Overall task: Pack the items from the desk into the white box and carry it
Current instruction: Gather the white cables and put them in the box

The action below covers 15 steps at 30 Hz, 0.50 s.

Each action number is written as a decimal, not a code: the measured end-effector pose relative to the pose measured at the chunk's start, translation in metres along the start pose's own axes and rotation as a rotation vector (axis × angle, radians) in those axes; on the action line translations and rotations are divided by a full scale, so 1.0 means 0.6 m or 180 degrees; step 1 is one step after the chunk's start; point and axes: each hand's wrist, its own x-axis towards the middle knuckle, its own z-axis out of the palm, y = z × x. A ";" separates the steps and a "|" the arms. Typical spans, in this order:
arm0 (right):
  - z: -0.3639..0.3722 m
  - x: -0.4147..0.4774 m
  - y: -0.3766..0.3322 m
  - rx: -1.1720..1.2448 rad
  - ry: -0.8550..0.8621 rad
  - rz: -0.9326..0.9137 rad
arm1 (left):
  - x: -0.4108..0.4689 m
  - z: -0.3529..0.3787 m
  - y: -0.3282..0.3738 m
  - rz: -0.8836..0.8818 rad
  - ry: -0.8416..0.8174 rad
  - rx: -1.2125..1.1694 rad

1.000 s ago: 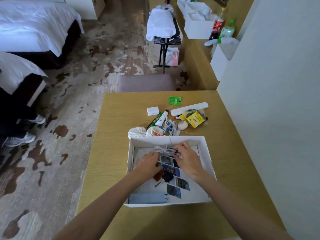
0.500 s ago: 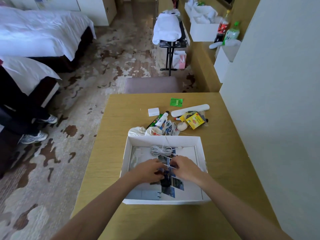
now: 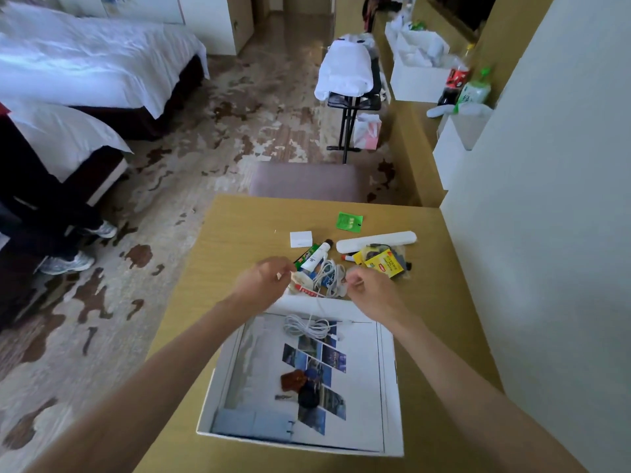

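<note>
The white box [image 3: 389, 387] lies on the wooden desk [image 3: 239, 227], with a photo sheet, a coiled white cable [image 3: 305, 326] and small dark items [image 3: 300, 387] inside. Beyond its far wall lies a pile: a white cable bundle [image 3: 329, 273], a tube [image 3: 316, 256], a yellow packet [image 3: 384, 262], a white pouch [image 3: 300, 279], a long white case [image 3: 375, 241], a small white box [image 3: 301, 239] and a green sachet [image 3: 349, 220]. My left hand [image 3: 269, 278] hovers with curled fingers beside the pouch. My right hand [image 3: 368, 286] pinches at the cable bundle's right edge.
A padded stool [image 3: 307, 180] stands beyond the desk's far edge. A wall [image 3: 546, 233] runs along the right. Two beds [image 3: 85, 73] and a person's shoes [image 3: 65, 262] are at left. A luggage stand [image 3: 351, 76], white boxes and bottles [image 3: 457, 80] stand further back.
Both hands have lifted out of the box and moved forward over its far wall to the pile on the desk. The dark items they were touching stay in the box.
</note>
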 end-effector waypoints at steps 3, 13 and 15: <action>0.011 0.067 0.005 -0.0282 -0.0266 0.0607 | 0.064 0.012 -0.010 -0.0197 -0.0590 0.0205; 0.112 0.197 0.040 -0.1212 -0.0778 0.1487 | 0.202 0.144 -0.054 -0.0401 -0.1484 0.0841; 0.118 0.199 0.053 -0.1236 -0.0659 0.1471 | 0.216 0.172 -0.058 -0.0437 -0.1524 0.0896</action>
